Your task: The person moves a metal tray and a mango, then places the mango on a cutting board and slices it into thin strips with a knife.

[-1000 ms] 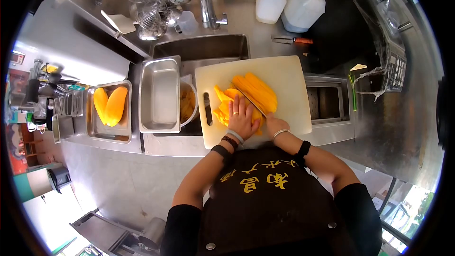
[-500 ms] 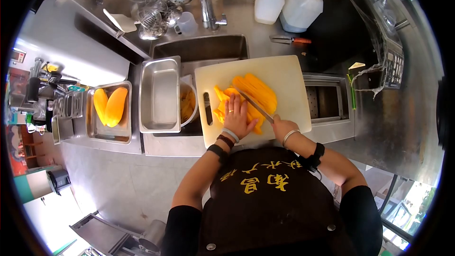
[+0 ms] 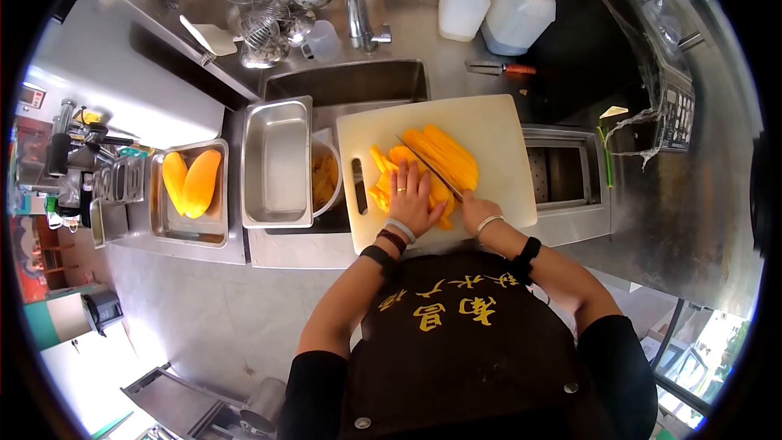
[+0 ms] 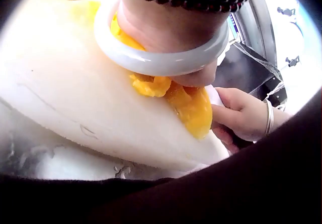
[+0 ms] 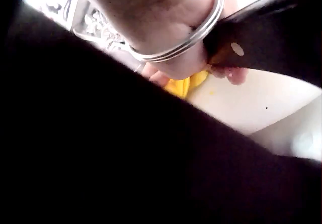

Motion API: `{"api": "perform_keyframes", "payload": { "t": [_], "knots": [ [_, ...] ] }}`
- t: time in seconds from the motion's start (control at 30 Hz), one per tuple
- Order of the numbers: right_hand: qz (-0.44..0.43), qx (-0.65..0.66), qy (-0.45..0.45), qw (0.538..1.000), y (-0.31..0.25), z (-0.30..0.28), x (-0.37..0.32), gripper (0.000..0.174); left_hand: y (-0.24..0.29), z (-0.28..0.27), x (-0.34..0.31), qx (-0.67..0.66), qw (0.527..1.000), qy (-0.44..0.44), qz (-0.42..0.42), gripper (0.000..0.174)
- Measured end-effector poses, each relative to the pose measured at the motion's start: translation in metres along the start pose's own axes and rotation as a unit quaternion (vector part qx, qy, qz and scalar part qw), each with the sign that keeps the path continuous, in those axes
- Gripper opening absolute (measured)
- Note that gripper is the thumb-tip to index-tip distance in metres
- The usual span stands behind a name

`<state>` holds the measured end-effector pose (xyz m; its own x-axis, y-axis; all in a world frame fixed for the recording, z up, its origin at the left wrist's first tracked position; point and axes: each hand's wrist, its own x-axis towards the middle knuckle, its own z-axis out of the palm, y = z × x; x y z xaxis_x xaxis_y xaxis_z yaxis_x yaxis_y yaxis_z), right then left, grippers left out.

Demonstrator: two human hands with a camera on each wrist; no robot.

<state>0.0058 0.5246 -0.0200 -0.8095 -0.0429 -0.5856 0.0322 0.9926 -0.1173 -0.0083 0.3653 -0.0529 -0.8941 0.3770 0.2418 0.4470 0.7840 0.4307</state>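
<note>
Peeled orange-yellow mango lies sliced on a white cutting board [image 3: 498, 134]. My left hand [image 3: 413, 204] presses on the cut slices [image 3: 381, 189] with its fingers fairly straight, pointing away from me. My right hand [image 3: 480, 212] grips a kitchen knife [image 3: 432, 168], whose blade slants through the mango just right of the left fingers. Beyond the blade lies a longer mango portion [image 3: 444, 153] scored into strips. In the left wrist view, a slice [image 4: 193, 112] sticks out below the left palm. Sleeve and wrist hide much of the right wrist view.
Left of the board stands an unfilled steel pan [image 3: 277, 167], beside a white container [image 3: 332, 204] with yellow pieces. Two whole peeled mangoes [image 3: 198, 185] lie in a steel tray [image 3: 189, 236] farther left. Behind are a sink [image 3: 350, 81], faucet [image 3: 357, 12] and an orange-handled tool [image 3: 517, 69].
The right hand drew the knife back toward me, then pushed it forward again into the mango. My left hand shifted left, then slightly right, staying on the slices.
</note>
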Motion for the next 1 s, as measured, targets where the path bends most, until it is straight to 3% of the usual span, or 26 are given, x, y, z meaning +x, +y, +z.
{"api": "perform_keyframes", "payload": {
  "t": [0.1, 0.2, 0.43, 0.63, 0.8, 1.0],
  "knots": [
    [-0.035, 0.027, 0.023, 0.999, 0.004, -0.017, -0.013, 0.019, -0.002, -0.001, -0.001, -0.005, 1.000, 0.001, -0.004, 0.058],
    [-0.016, 0.039, 0.013, 0.999, -0.001, -0.035, -0.031, 0.021, -0.001, -0.001, -0.002, -0.006, 1.000, 0.002, -0.002, 0.058],
    [-0.021, 0.009, -0.006, 1.000, -0.002, -0.028, -0.033, 0.020, -0.001, -0.001, -0.002, -0.006, 1.000, 0.007, -0.002, 0.057],
    [0.035, 0.010, -0.048, 0.998, -0.013, -0.022, -0.023, 0.021, 0.000, -0.004, 0.000, -0.003, 1.000, -0.005, 0.000, 0.057],
    [0.009, 0.003, 0.012, 1.000, -0.011, 0.003, -0.004, 0.020, -0.002, -0.002, 0.002, -0.005, 1.000, -0.003, 0.001, 0.056],
    [-0.031, 0.016, -0.016, 0.999, -0.002, -0.028, -0.016, 0.019, -0.003, -0.001, -0.002, -0.001, 1.000, 0.013, 0.008, 0.055]
  ]
}}
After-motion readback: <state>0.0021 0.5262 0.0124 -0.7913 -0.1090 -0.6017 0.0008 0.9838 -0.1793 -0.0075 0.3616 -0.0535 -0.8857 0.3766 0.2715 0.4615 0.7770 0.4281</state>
